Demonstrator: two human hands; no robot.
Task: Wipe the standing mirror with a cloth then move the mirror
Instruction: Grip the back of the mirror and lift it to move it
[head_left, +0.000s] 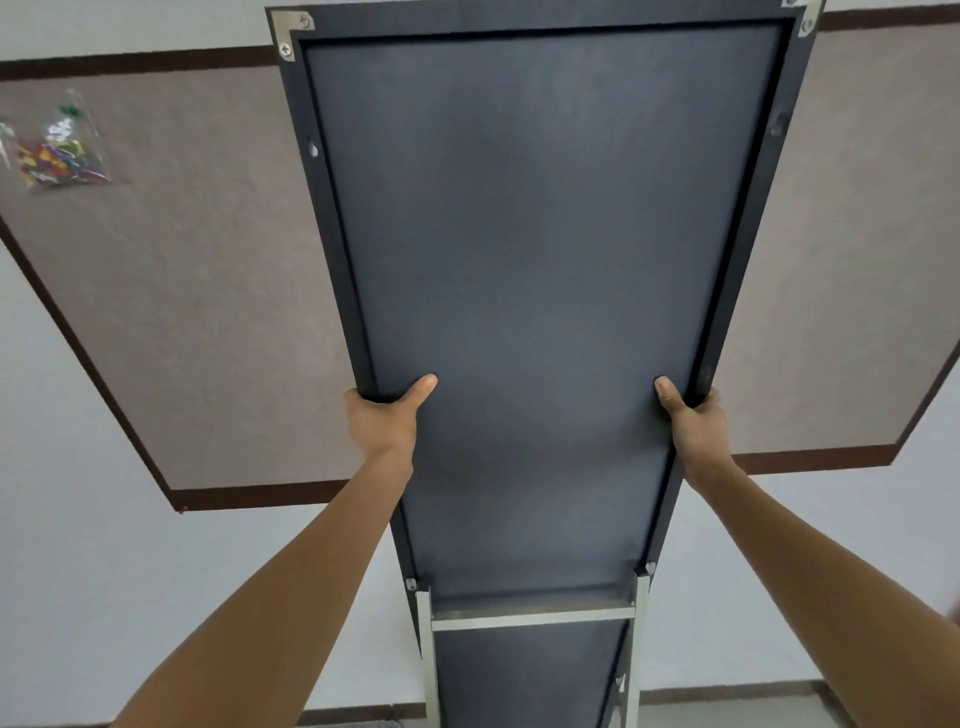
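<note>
Mirror (530, 291) is in my grip, back side facing me, dark backing panel w/ black frame. My left hand (382, 418) clamps the left frame edge about mid-height, thumb laid flat on the backing, fingers wrapped round the front where I can't see them. My right hand (693, 421) does the same on the right edge, thumb on the backing, fingers round the frame. Both arms stretched fwd, roughly level w/ each other.

Lower down, the pale metal stand (532, 618) is hinged to the back, crossbar visible, legs running out of view at the bottom, so can't tell if it's touching the floor.

Step, as I judge it: the move part, not wiping. No cloth in view, both hands busy on the frame. Next move prob calls for keeping the frame level, watching the stand legs don't swing or catch, and setting it down w/o tipping since it's tall and top-heavy in this hold.

Behind the mirror: brown-framed pinboard (208, 291) on a white wall. Only container in sight is a clear plastic bag (54, 150) pinned to the board's upper left, holding a jumble of coloured push pins; well apart from the mirror.
</note>
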